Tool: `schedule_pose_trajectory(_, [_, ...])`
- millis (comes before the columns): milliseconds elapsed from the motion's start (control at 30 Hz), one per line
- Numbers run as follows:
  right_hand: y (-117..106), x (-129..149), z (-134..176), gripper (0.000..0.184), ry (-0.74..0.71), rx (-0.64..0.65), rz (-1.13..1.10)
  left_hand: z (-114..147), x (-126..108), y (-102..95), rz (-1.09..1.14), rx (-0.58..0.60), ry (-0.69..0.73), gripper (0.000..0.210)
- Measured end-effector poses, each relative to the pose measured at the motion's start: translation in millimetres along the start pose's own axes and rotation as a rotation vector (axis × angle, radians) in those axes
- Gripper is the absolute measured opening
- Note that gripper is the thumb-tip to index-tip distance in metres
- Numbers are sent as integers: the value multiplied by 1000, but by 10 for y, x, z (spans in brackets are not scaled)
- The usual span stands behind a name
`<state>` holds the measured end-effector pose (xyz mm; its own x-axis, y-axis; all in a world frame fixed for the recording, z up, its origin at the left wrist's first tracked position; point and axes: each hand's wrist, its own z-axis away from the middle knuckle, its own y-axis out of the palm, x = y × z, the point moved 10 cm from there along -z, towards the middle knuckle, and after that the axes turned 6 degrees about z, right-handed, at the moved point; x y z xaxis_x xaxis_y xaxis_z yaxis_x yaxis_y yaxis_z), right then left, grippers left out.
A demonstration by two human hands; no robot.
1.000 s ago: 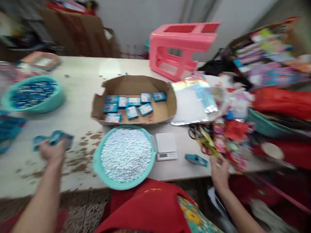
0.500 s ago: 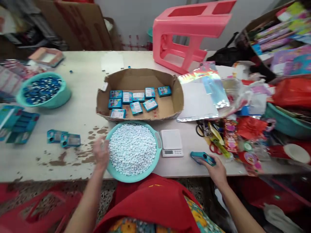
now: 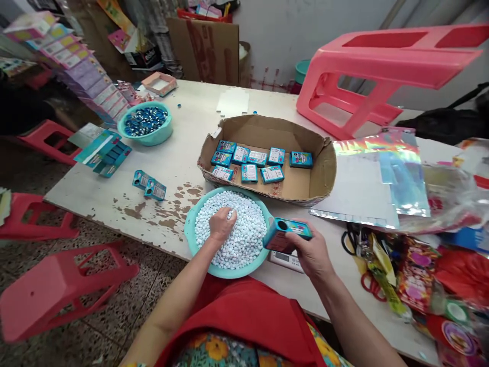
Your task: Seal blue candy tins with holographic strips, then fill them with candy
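A turquoise plastic bowl (image 3: 188, 235) full of small white candies (image 3: 247, 224) stands at the table's near edge. My left hand (image 3: 222, 225) is down in the candies, its fingers pinched together around some of them. In my right hand (image 3: 314, 251) is a small blue box (image 3: 279, 239), tilted, with a round dark hole in its end. That box is held over the bowl's right rim, above a white digital scale (image 3: 287, 260) that it largely hides. Behind the bowl sits an open cardboard carton (image 3: 296, 187) holding several similar blue boxes (image 3: 272, 174).
Two blue boxes (image 3: 155, 189) lie left of the bowl. Further back is a turquoise bowl (image 3: 160, 135) of blue-and-silver pieces. A pink stool (image 3: 367, 66) rests on the table. Scissors (image 3: 372, 285) and packets crowd the right side; silvery bags (image 3: 359, 193) lie behind them.
My left hand has moved from the bowl's left rim into the candies. My right hand has brought the blue box from the table on the right to the bowl. The view has turned left.
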<state>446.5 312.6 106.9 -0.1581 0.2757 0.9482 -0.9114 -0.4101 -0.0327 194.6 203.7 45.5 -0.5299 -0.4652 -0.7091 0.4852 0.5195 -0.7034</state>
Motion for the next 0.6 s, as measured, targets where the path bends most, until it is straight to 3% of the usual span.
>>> schedule_pose_trajectory(133, [497, 178, 23, 43, -127, 189, 315, 78, 138, -200, 503, -117, -278, 21])
schedule_pose_trajectory(233, [746, 341, 68, 37, -362, 218, 531, 182, 6, -273, 999, -158, -476, 27])
schedule_pose_trajectory(333, [989, 406, 131, 29, -544, 234, 668, 193, -320, -434, 1276, -211, -452, 23])
schedule_pose_trajectory(433, [1168, 425, 185, 27, -607, 274, 711, 180, -560, -514, 1393, -208, -399, 18])
schedule_pose_trajectory(600, [1178, 585, 251, 28, -661, 261, 680, 178, -655, -568, 1435, -273, -366, 20])
